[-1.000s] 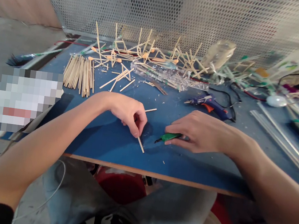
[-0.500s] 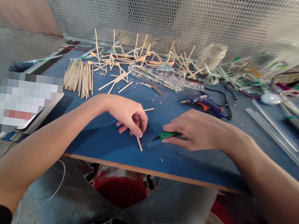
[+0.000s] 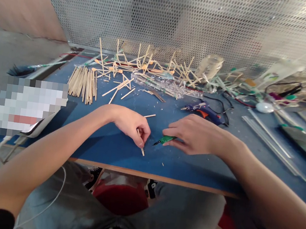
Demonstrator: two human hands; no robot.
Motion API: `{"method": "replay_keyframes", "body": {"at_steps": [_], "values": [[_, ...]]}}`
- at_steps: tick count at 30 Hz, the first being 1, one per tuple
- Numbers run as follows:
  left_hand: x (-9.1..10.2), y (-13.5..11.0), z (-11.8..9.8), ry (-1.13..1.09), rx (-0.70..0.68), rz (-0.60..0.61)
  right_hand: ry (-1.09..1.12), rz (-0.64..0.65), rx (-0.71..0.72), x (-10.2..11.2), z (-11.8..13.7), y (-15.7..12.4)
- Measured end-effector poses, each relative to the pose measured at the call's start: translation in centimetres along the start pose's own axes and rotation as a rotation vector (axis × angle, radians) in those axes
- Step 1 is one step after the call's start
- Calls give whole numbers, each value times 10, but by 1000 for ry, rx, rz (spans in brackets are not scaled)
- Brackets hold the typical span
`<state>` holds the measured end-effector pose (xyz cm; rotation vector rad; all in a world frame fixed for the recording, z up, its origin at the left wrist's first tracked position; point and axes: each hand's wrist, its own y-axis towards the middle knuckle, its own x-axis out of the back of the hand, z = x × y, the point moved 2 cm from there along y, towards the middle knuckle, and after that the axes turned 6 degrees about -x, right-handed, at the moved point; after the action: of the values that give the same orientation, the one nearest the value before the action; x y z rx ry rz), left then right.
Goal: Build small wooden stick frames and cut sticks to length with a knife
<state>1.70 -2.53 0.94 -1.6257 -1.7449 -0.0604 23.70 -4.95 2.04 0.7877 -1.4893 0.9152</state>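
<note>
My left hand (image 3: 133, 127) is closed, pinching a short thin wooden stick (image 3: 142, 152) whose near end slants out below the thumb. My right hand (image 3: 185, 134) grips a green utility knife (image 3: 168, 139), its dark pointed tip aimed left, a short gap from the stick. Fingers hide most of the knife's handle. Another wooden stick (image 3: 149, 116) lies just beyond my left hand. A tiny wood chip (image 3: 163, 164) rests on the blue table (image 3: 124, 157) near the front edge.
A bundle of sticks (image 3: 83, 84) lies at the left, beside a white device (image 3: 55, 107). Joined stick frames (image 3: 145, 66) and plastic wrapping (image 3: 159, 83) line the back. A blue glue gun (image 3: 205, 112), clear rods (image 3: 273, 145) and a jar (image 3: 209, 66) are at the right.
The fingers of my left hand have closed more around the stick, and less of it shows. My right hand with the knife has shifted slightly left. The camera view has tilted a little.
</note>
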Motion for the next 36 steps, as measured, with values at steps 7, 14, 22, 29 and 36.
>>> {"method": "replay_keyframes", "body": {"at_steps": [7, 14, 22, 29, 36], "values": [[-1, 4, 6, -64, -17, 27, -78, -25, 16, -9, 3, 5], [-3, 4, 9, -124, 6, 55, -86, -121, -45, -19, 8, 5], [-2, 7, 13, -127, -8, 61, -68, -148, -19, -20, 12, 2], [-1, 7, 14, -135, -13, 64, -77, -124, -24, -22, 13, 2], [0, 7, 10, -114, -8, 58, -104, -138, -17, -22, 14, 0]]}}
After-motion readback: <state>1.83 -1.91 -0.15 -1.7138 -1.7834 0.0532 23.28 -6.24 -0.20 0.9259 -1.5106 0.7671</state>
